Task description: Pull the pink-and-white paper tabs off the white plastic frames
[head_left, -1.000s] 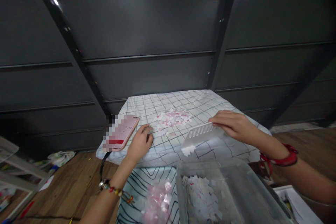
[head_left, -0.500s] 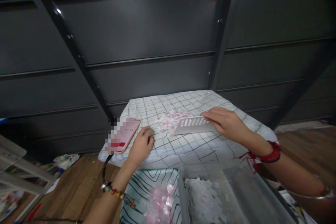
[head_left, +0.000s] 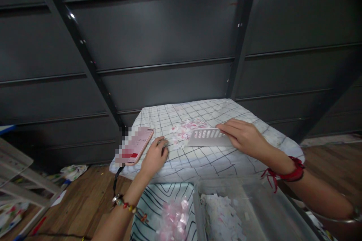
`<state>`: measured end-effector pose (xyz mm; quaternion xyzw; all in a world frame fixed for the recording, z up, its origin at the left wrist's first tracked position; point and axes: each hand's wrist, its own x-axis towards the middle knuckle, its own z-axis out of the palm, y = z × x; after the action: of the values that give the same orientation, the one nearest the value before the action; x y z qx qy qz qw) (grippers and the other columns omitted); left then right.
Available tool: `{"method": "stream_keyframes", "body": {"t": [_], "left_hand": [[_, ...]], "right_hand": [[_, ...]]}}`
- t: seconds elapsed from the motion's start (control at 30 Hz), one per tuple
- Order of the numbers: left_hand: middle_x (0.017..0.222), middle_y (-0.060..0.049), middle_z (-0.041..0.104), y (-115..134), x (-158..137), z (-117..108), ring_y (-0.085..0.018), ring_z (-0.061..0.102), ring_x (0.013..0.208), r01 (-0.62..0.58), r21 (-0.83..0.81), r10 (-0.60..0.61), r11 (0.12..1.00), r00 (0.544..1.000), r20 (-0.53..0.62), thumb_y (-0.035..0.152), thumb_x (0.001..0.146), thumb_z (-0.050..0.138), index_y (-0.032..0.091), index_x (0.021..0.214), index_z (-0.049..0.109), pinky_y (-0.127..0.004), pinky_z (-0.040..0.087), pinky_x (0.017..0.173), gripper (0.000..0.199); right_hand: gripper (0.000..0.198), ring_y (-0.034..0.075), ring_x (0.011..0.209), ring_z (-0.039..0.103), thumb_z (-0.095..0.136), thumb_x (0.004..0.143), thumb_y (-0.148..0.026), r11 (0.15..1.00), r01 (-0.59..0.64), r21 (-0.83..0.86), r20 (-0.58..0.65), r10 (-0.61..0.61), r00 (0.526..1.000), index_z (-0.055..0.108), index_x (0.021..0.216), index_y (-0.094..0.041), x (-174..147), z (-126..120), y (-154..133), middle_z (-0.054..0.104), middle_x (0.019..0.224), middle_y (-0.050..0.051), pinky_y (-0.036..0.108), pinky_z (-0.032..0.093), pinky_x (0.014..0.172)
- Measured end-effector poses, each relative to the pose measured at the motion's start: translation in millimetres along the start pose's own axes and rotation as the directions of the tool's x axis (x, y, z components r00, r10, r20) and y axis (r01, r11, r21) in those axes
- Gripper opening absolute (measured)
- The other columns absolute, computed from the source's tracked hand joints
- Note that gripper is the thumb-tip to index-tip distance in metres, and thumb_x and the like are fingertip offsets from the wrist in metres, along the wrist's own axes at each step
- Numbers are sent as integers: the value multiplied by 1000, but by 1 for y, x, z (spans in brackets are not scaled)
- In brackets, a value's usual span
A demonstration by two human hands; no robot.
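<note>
My right hand [head_left: 240, 134] grips the upper right edge of a white plastic plate with a row of slots [head_left: 207, 141]. The plate stands tilted on its long edge on the grid-patterned cloth. Just behind it lies a loose heap of pink and white paper-like flakes [head_left: 181, 132], partly hidden by the plate. My left hand [head_left: 155, 154] rests on the cloth to the left of the heap, fingers loosely bent and apart, with nothing clearly held. Left of that hand lies a pink phone [head_left: 138, 145], partly blurred out.
In front of the cloth-covered table [head_left: 217, 111] stand a patterned tray [head_left: 147, 196] with pink clear-wrapped packets [head_left: 174, 220] and a clear plastic bin [head_left: 199, 211] with white flakes [head_left: 222, 214]. Dark panels [head_left: 169, 34] rise behind. A white frame [head_left: 31, 180] stands at left.
The camera view has shifted slightly, so everything appears a little lower and further right. Both hands and the slotted plate keep nearly the same places on the cloth.
</note>
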<state>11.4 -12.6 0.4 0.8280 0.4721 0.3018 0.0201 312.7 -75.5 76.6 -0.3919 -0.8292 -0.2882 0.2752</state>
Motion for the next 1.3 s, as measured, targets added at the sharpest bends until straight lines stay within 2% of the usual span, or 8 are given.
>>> {"method": "stream_keyframes", "body": {"t": [0.1, 0.23, 0.5, 0.73, 0.87, 1.0, 1.3], "left_hand": [[116, -11, 51, 0, 0, 0, -22, 51, 108, 3, 0, -3, 1000, 1000, 3, 17, 81, 42, 14, 100, 59, -40, 40, 98, 25], [116, -11, 50, 0, -1, 0, -22, 51, 108, -1, -1, 1, 1000, 1000, 5, 17, 82, 42, 14, 100, 58, -40, 40, 98, 25], [119, -11, 48, -3, -2, 2, -23, 49, 110, -21, 18, 21, 1000, 1000, -13, 16, 81, 43, 14, 104, 57, -40, 39, 99, 27], [124, -14, 46, -2, -1, 0, -24, 46, 114, -11, 31, 9, 999, 999, 38, 22, 82, 45, 13, 109, 55, -41, 38, 99, 30], [125, -13, 48, -3, 0, 1, -24, 45, 115, -41, 30, 39, 999, 997, 65, 27, 85, 44, 14, 115, 51, -42, 37, 99, 34], [121, -14, 51, -3, 1, 1, -23, 48, 113, -52, 39, 48, 998, 994, 101, 26, 85, 42, 12, 115, 51, -40, 38, 98, 34], [114, -13, 57, 1, 1, -3, -22, 51, 106, -53, 45, 47, 998, 991, 129, 24, 85, 41, 12, 110, 54, -38, 41, 94, 30]], "right_hand": [[30, 15, 71, 55, 39, 77, -5, 999, 33, -4, 20, -33, 999, 61, 96, -13, 5, 0, -7, 63, 75, 5, 28, 46, 65], [30, 15, 71, 56, 39, 77, -5, 997, 9, -82, 43, -5, 999, 62, 95, -14, 3, -4, -3, 63, 74, 5, 28, 45, 66], [28, 14, 68, 55, 40, 77, -5, 996, -3, -90, -11, 2, 1000, 62, 93, -14, 9, -3, -9, 62, 71, 4, 26, 44, 63], [26, 15, 66, 54, 41, 77, -6, 989, -35, -143, 27, 40, 999, 63, 90, -12, 5, -1, -3, 61, 70, 5, 27, 43, 60], [29, 14, 68, 53, 39, 77, -4, 996, -2, -90, -9, 1, 1000, 62, 93, -13, 5, -1, -9, 62, 72, 5, 26, 43, 62], [31, 13, 66, 53, 37, 76, -3, 996, 58, -65, -23, -60, 998, 62, 89, -14, 9, 0, -19, 61, 67, 3, 26, 43, 61], [30, 14, 66, 53, 39, 75, -3, 987, -11, -159, -6, 11, 1000, 62, 91, -13, -1, -4, -4, 61, 69, 5, 27, 41, 61]]}}
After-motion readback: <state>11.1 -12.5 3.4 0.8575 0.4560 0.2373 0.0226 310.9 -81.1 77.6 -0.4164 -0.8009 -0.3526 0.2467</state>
